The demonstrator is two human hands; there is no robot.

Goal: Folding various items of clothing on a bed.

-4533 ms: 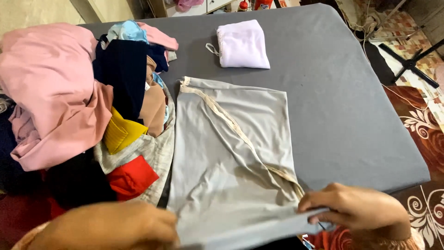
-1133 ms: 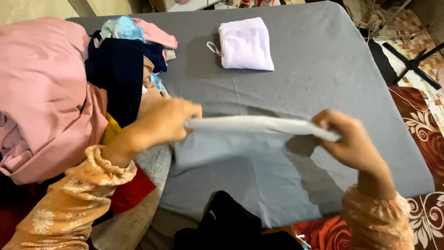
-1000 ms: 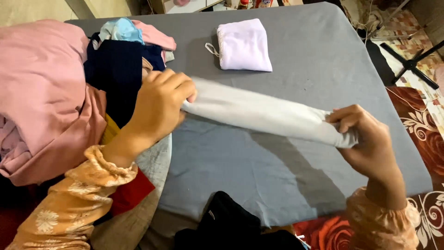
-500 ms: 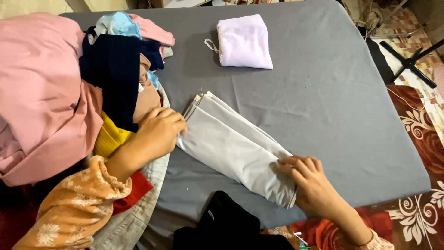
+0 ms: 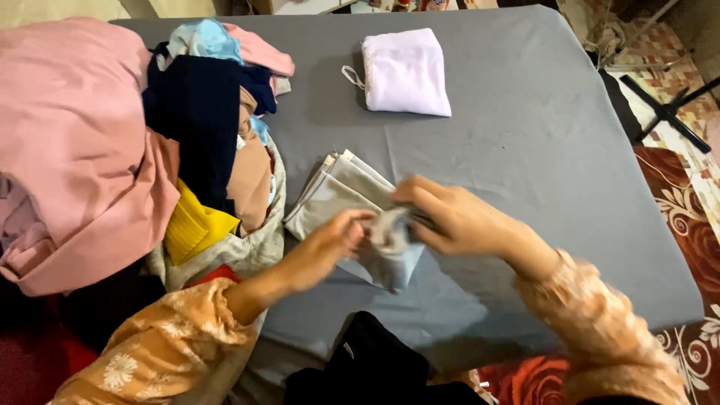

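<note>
At the centre of the frame, the left hand (image 5: pixel 330 241) and the right hand (image 5: pixel 450 219) both pinch the near end of a folded grey garment (image 5: pixel 341 199), which lies on a grey-covered table (image 5: pixel 540 150) that fills most of the view. A folded lilac cloth (image 5: pixel 406 72) sits apart at upper centre, and a heap of unfolded clothes (image 5: pixel 112 150) in pink, navy, yellow and red crowds the left side. At the right edge a patterned red rug (image 5: pixel 694 225) covers the floor beside a black stand's legs (image 5: pixel 667 105).
</note>
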